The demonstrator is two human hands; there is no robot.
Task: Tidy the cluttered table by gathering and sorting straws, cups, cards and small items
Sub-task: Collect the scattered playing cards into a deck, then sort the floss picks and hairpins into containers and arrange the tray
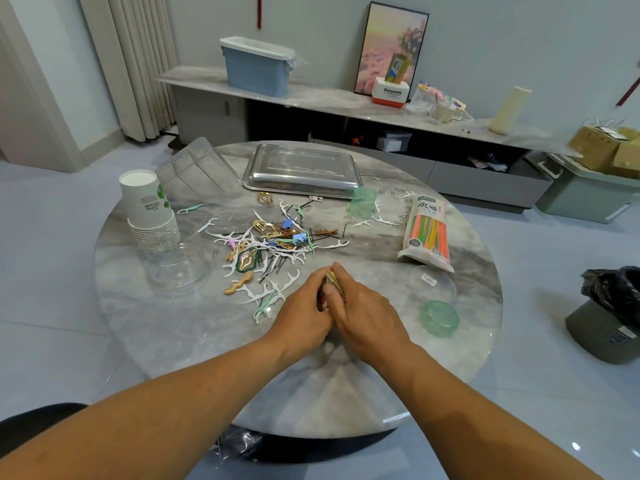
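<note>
Head view: left hand (303, 311) and right hand (363, 311) both pinch a small deck of cards (333, 284) at the table's (194, 341) near middle. Cards look thin and slippery (best squeezed by the edges). Straws sit bagged (427, 233), paper cups (150, 209) are stacked, and the steel tray (301, 173) looks empty.

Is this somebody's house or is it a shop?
Most likely a home, probably a living room. A round marble table stands before a long low cabinet along the wall, with a framed picture leaning on it, curtains at the left, and a storage bin on top.
</note>
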